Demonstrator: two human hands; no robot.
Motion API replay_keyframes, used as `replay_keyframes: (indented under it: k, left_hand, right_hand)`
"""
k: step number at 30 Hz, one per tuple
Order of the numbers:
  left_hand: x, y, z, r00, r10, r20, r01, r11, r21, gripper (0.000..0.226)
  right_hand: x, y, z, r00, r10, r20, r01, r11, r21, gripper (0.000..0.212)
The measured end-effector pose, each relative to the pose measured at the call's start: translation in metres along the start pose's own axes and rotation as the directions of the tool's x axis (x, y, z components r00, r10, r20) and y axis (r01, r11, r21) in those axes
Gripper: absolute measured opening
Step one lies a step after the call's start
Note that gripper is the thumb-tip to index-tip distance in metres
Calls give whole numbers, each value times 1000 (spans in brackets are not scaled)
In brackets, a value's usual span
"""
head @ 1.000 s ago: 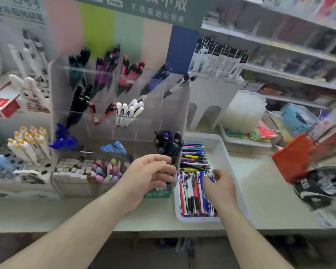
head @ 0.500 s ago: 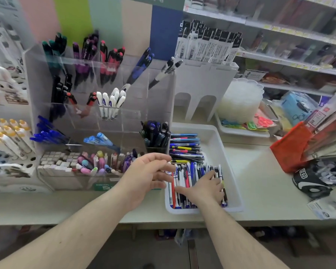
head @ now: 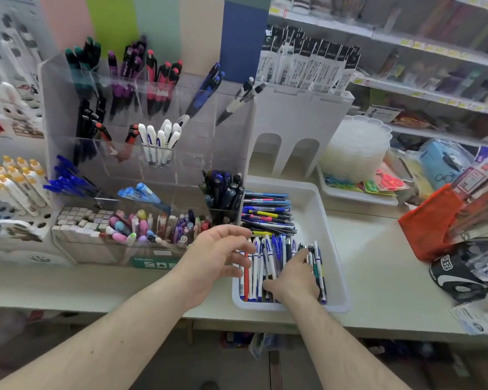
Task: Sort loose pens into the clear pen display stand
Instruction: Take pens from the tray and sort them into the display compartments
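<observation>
Stationery counter point(head: 378, 277), white tray point(head: 316, 209) of loose pens point(head: 265, 218), both hands' fingers spread, holding nothing.

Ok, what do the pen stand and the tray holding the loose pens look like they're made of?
Pen stand: likely clear acrylic, glossy; pens show through its walls and the edges catch light. Tray: seemingly white plastic, smooth, slightly translucent, with rounded moulded corners.

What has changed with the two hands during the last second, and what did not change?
The right hand pushed farther forward over the upright pens in the tray; whether it now holds one I cannot tell. The left hand came away from the dark pens in the cup and now hovers open at the tray's left edge. The stand and its pens stayed as they were.
</observation>
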State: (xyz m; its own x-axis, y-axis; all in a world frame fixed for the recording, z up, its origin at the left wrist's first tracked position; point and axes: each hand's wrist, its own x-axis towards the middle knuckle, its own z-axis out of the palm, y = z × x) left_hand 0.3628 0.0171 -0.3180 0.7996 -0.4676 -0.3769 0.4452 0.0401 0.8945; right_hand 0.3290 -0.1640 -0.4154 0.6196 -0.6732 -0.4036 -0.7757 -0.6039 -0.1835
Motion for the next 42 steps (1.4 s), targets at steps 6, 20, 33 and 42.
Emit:
replay_keyframes:
  k: [6,20,33,42]
  left_hand:
    - [2,-2,8,1000,-5,-2,5,1000,-2,16]
    - [8,-2,20,999,-41,25,39,998,56,16]
    - [11,-8,47,974,-154,165,116,969,216,30]
    - [0,13,29,932,-180,315,278,912,-302,47]
  right_hand:
    - [3,3,-7,999,-3,36,-4,982,186,116]
    - [13,21,-30,974,20,226,-138,843,520,82]
    - [-30,0,-70,956,-286,59,155,666,729,63]
    - [-87,-48,-92,793,-601,-100,522,585,621,62]
